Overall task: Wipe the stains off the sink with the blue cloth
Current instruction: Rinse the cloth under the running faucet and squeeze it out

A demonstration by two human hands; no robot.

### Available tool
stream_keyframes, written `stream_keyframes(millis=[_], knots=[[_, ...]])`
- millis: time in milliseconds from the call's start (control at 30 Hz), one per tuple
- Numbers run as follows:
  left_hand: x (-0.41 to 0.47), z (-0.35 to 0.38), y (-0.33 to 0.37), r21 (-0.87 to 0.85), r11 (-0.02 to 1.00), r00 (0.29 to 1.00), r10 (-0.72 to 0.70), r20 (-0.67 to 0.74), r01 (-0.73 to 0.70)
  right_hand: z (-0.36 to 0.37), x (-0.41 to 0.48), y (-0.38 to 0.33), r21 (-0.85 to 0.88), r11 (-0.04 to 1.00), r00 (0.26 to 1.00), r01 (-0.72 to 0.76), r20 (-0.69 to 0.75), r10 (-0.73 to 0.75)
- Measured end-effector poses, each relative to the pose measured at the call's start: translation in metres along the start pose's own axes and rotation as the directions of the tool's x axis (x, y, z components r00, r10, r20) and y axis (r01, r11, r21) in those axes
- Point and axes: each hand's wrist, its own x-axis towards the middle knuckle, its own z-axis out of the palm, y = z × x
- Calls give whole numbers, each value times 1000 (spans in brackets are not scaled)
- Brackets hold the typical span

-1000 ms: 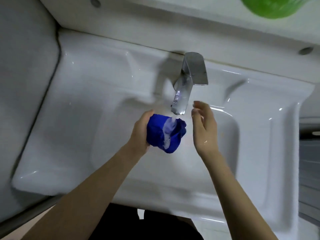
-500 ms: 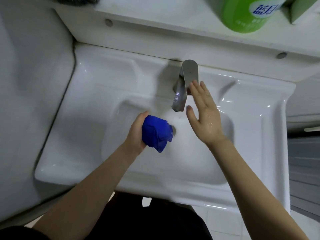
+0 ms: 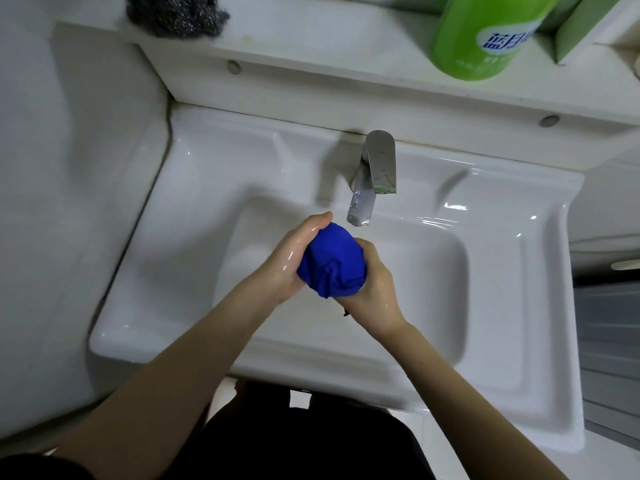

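The left hand [image 3: 291, 261] and right hand [image 3: 372, 284] were both clamped around the bunched blue cloth [image 3: 332, 263], each wet, probably to wring it out. They held it over the basin of the white sink [image 3: 491, 271], just below the chrome faucet [image 3: 372, 178], so drips would fall inside.

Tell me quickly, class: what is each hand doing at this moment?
Left hand: closed on the blue cloth, gripping its left side.
Right hand: closed on the same blue cloth, gripping its right side.
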Motion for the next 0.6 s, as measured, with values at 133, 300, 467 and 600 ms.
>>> stream_keyframes(millis=[133,300,467,600], knots=[[1,-25,15,139,990,995,-30,90,17,-21,9,10,-284,934,970,217,-45,-239],[6,-32,24,475,867,860,-351,371,149,-44,24,-6,-584,452,679,674,250,-690],[14,-12,11,752,658,678,-568,466,34,-54,40,-3,-729,12,471,685,430,-771],[13,2,7,921,389,872,-452,188,3,-61,44,9,-797,-74,576,599,494,-651]])
